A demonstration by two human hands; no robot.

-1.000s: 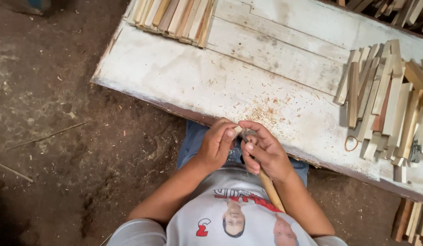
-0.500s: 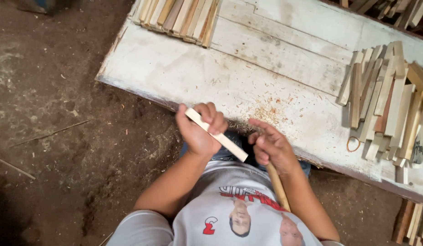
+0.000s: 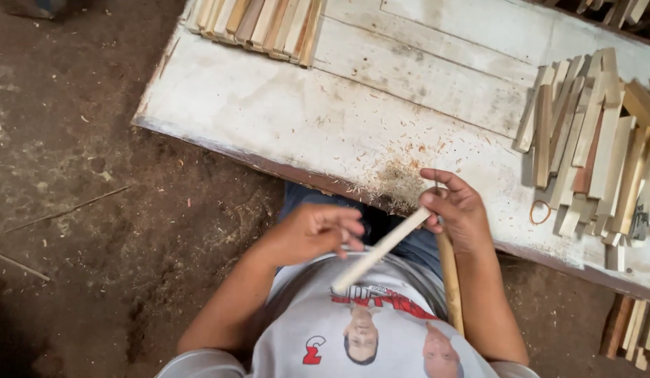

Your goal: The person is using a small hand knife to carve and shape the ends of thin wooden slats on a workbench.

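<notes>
Head view: pale, slim wooden stick (image 3: pixel 381 250), tilted.

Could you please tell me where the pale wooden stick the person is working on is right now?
In the head view, the pale wooden stick slants across the lower middle, between the left hand and right hand, just below the sawdust patch at the white board's near edge.

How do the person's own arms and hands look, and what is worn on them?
Both forearms are bare up to near the shoulders, where short pale grey sleeves begin. The left hand and the right hand wear no gloves. No ring, watch or bracelet can be seen on either. The sleeves belong to a light T-shirt with a red and dark print on the chest.
</notes>
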